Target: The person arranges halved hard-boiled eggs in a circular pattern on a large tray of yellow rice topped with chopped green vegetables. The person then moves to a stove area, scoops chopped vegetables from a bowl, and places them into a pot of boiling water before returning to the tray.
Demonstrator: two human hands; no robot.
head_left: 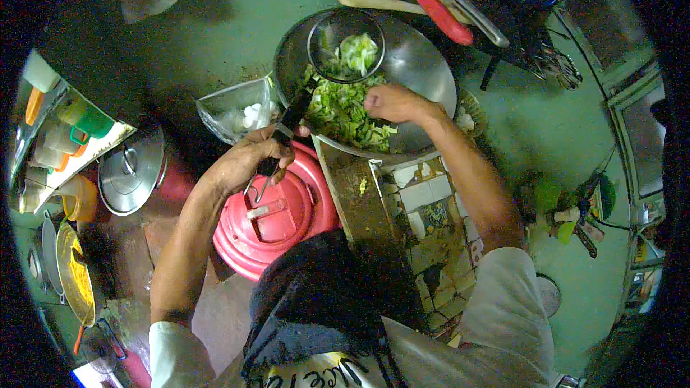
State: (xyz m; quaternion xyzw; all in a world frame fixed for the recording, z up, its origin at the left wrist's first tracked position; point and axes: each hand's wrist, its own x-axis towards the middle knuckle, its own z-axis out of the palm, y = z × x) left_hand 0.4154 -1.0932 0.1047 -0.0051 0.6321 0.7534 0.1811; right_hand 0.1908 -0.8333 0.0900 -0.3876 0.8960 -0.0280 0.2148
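The left grip (260,152) is closed round the black handle (296,108) of a round strainer (329,34) over the wide metal basin (422,65), while the right grip (401,104) is curled by the chopped greens (345,111); I can't tell whether it pinches any. From here, a small clump (358,53) sits in the strainer, but I'd judge most is left, heaped in the basin.

From my end I see 1 round, dark-rimmed scoop (325,36) holding pale-green pieces, its black handle rising away from my left hand's (266,154) grip; beyond that grip, chopped greens (336,111) heap in a wide metal bowl (424,65).
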